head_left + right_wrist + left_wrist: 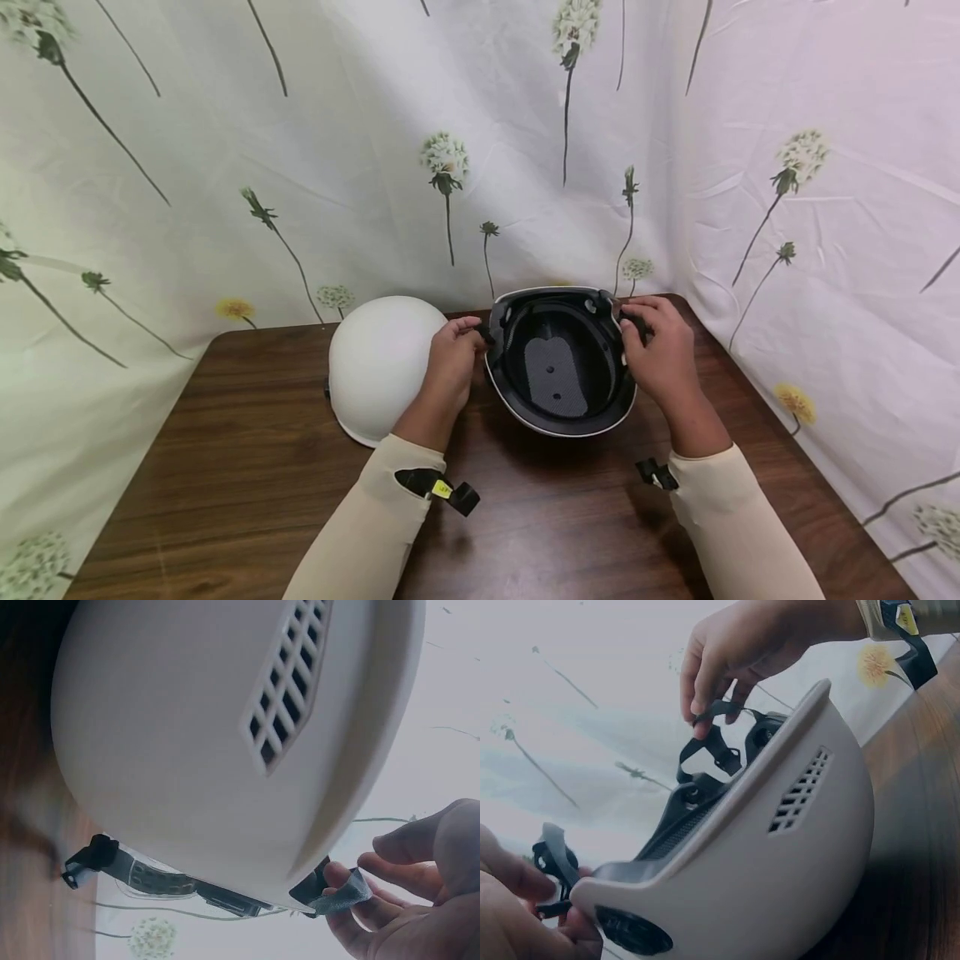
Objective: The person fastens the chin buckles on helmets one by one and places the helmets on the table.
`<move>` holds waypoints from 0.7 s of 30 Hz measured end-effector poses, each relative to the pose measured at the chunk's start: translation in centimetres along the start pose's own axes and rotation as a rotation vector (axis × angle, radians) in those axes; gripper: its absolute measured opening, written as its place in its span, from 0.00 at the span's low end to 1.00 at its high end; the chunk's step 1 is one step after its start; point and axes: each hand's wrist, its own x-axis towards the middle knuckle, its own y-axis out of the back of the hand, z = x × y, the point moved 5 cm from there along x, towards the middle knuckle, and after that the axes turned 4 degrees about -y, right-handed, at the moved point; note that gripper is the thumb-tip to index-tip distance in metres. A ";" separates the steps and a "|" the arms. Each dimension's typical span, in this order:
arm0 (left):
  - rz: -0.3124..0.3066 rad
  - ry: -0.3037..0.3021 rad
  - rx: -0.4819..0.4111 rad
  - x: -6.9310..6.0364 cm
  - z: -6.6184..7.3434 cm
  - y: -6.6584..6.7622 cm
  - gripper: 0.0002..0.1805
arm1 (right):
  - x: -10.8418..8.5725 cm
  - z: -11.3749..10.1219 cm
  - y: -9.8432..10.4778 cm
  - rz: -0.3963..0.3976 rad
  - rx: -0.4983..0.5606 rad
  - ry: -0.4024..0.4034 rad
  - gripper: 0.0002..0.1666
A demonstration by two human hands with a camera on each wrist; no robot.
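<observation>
An upturned white helmet (570, 429) lies on the table, its black padded inside facing up. At its left rim my left hand (453, 358) pinches a black chin strap end, and in the left wrist view the fingers (510, 862) hold it beside a small black fitting. Over the right rim my right hand (660, 346) holds a black strap (724, 709) between thumb and fingers. From the right wrist, the strap's flap (341, 892) shows among the fingers of my right hand (420, 900). A vent grille (799, 791) marks the shell's side.
A second white helmet (386, 358) sits dome up on the table, just left of my left hand. The brown wooden table (247, 467) meets a white floral cloth (360, 167) behind and to the right. Each sleeve carries a black wrist strap (450, 492).
</observation>
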 end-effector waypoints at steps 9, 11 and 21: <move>-0.055 0.017 0.136 -0.3 0.4 -0.8 0.35 | -0.1 -0.6 0.1 0.005 0.003 0.012 0.12; -0.059 0.023 0.176 -0.3 0.5 -0.9 0.39 | -0.1 -0.6 0.1 0.006 0.006 0.016 0.12; -0.099 -0.005 0.099 -0.2 1.0 -1.1 0.20 | 0.0 -0.5 0.1 0.014 0.031 0.020 0.11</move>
